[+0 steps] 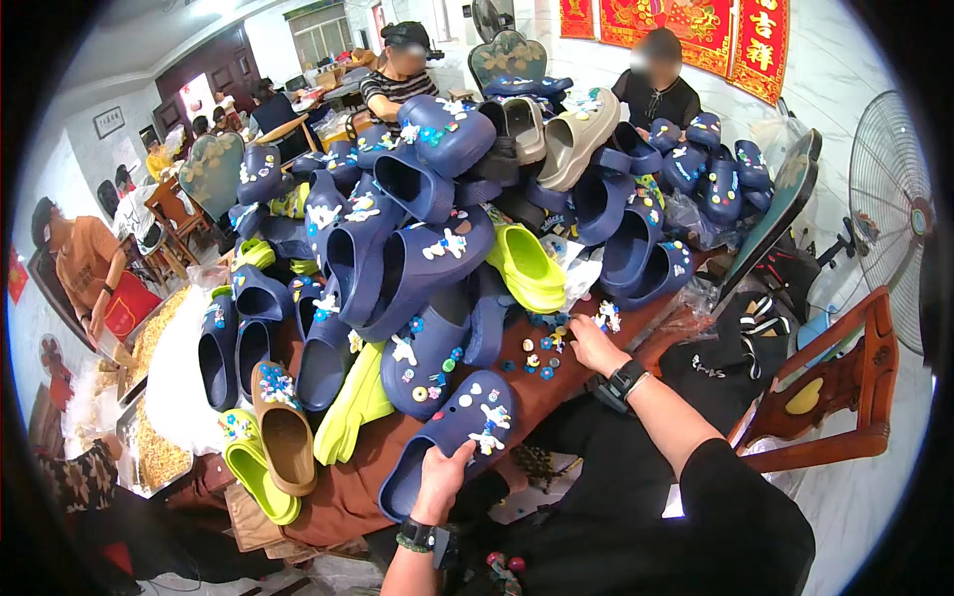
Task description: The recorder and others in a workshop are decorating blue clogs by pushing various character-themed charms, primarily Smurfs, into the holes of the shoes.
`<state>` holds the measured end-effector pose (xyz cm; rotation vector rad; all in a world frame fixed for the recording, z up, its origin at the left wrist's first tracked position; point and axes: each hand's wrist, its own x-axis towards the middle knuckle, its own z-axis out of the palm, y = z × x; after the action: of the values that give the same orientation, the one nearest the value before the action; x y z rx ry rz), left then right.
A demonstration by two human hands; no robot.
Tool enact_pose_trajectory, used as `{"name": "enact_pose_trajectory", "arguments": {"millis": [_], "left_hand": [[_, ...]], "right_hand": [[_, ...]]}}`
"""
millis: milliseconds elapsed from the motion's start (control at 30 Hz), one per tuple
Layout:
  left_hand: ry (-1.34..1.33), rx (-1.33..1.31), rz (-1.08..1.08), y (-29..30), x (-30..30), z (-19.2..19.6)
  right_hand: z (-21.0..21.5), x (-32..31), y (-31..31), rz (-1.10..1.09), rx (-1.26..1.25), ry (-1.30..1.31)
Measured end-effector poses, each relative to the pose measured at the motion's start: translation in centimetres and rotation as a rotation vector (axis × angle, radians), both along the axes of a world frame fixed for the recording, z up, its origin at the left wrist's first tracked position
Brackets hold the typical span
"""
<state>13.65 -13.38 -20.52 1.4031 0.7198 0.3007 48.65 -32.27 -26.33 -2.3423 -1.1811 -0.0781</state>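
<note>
My left hand [442, 483] grips the heel side of a navy foam clog [437, 449], its thumb on the upper. The clog is tilted over the table's near edge; white and blue charms [488, 429] sit on its toe. To the right, my right hand [599, 352] is at a scatter of small charms [537, 360] on the brown cloth. Its fingers are bent close together, and what they hold, if anything, is too small to make out. A white-and-blue charm [608, 318] lies beside its fingers. Another decorated navy clog [427, 363] rests just beyond the held one.
A high heap of navy clogs [427, 263] fills the brown-covered table [348, 502], with lime clogs [532, 266] and a brown clog [283, 437] among them. A wooden chair [825, 382] and a standing fan [889, 214] are at right. Two people sit across the heap.
</note>
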Motion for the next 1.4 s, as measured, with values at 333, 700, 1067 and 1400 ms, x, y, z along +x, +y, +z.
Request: {"name": "enact_pose_trajectory", "arguments": {"millis": [333, 700, 1067, 1400], "left_hand": [[0.046, -0.055, -0.033, -0.4, -0.3, 1.3], [-0.126, -0.231, 0.072, -1.7, -2.0, 4.4], [-0.395, -0.517, 0.186, -2.1, -4.2, 10.1], [-0.781, -0.59, 0.254, -2.0, -2.7, 11.1]], "right_hand": [[1.0, -1.5, -0.8, 0.006, 0.056, 0.005], [5.2, -6.3, -1.5, 0.002, 0.303, -0.112], [7.9, -15.7, -1.2, 0.469, 0.207, 0.356], [9.7, -23.6, 1.6, 0.794, -0.043, 1.113]]}}
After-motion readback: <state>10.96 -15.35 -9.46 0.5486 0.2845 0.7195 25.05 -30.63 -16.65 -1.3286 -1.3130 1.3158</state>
